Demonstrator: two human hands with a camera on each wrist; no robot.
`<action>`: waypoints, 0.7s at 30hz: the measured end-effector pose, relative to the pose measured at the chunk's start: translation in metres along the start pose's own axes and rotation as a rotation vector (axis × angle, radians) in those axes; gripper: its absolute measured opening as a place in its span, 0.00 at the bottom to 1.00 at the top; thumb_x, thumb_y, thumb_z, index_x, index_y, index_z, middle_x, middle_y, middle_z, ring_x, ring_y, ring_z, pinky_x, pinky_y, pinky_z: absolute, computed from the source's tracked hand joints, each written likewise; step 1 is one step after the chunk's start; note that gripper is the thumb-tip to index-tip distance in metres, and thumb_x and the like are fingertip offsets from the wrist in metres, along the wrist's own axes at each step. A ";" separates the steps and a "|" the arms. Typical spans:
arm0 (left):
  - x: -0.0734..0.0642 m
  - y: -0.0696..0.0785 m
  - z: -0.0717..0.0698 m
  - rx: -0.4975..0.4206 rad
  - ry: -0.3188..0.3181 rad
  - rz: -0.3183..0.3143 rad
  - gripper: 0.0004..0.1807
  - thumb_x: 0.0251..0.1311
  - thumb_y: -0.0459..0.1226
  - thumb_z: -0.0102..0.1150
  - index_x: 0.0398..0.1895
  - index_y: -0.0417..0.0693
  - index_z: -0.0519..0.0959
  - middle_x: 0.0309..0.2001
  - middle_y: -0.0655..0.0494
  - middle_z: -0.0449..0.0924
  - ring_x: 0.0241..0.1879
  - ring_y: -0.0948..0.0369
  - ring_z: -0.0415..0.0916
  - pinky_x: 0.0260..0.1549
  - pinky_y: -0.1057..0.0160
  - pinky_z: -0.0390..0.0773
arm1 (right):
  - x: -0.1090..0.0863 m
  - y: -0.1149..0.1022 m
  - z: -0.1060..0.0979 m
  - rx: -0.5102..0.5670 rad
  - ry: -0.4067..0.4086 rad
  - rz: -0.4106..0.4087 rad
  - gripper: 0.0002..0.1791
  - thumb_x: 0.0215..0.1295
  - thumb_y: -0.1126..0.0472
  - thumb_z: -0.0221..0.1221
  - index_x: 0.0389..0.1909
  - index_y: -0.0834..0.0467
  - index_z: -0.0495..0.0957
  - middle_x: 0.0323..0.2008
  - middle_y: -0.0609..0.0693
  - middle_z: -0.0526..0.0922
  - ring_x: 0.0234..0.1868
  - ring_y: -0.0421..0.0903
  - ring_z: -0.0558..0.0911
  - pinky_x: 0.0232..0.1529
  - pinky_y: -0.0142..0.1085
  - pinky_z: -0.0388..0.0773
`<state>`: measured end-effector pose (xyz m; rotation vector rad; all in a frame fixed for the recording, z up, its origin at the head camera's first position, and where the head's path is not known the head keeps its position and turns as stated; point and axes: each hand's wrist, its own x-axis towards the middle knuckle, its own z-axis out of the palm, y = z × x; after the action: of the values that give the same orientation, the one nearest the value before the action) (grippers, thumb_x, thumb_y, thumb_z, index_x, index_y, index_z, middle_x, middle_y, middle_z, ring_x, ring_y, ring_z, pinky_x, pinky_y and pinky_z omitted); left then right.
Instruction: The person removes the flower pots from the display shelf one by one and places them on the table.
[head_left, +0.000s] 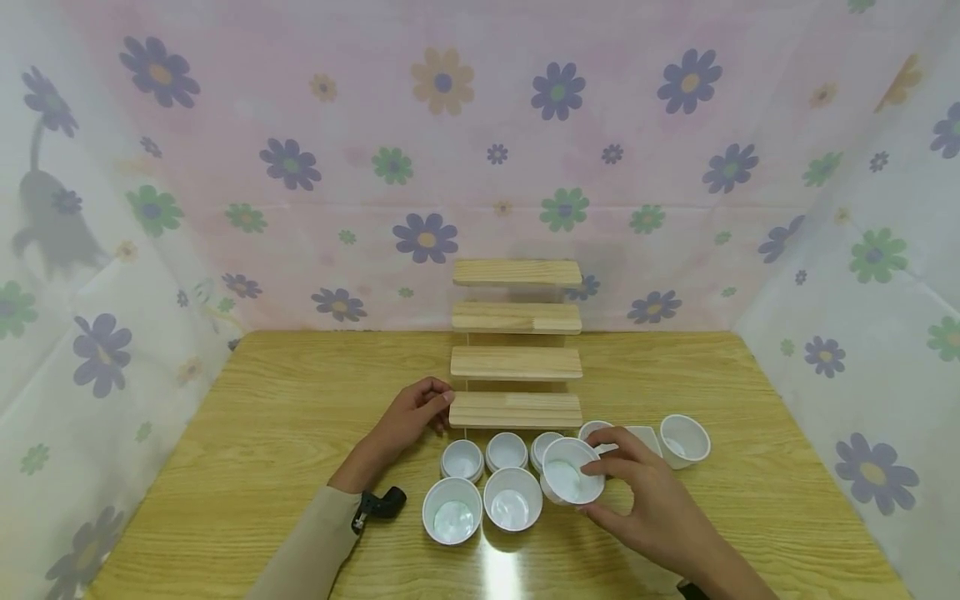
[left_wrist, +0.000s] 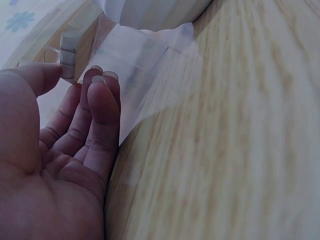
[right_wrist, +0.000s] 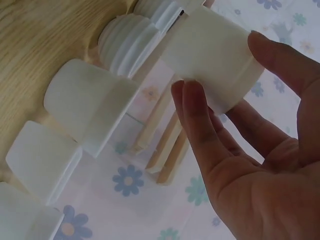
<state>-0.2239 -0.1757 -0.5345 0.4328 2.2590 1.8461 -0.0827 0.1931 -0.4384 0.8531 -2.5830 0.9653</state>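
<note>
My right hand [head_left: 641, 492] pinches a white round cup [head_left: 567, 473] by its rim and side, thumb on one side and fingers on the other. The right wrist view shows this cup [right_wrist: 210, 55] tipped, with the fingertips on its smooth wall. My left hand [head_left: 411, 412] is at the left end of the lowest board [head_left: 517, 410] of a stepped wooden shelf. In the left wrist view, the thumb and index finger pinch that board's end [left_wrist: 70, 47], while the other fingers curl beside a clear side panel [left_wrist: 135, 65].
Two larger white cups [head_left: 452, 521] stand at the front, left of the held cup. Behind them, small ribbed cups [head_left: 461, 460] line up before the shelf. A square white cup [head_left: 645, 435] and a round one [head_left: 684, 442] stand to the right. A flowered cloth [head_left: 480, 183] hangs behind the table.
</note>
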 end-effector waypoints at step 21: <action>0.000 0.001 0.000 -0.005 -0.010 0.002 0.14 0.82 0.42 0.55 0.54 0.38 0.78 0.35 0.46 0.82 0.32 0.54 0.81 0.33 0.60 0.86 | -0.002 0.004 -0.010 -0.053 -0.207 0.015 0.18 0.44 0.60 0.85 0.35 0.55 0.89 0.55 0.44 0.76 0.46 0.39 0.86 0.48 0.39 0.85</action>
<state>-0.2236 -0.1761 -0.5332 0.4432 2.2475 1.8462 -0.0835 0.2028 -0.4335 0.9674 -2.7772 0.8494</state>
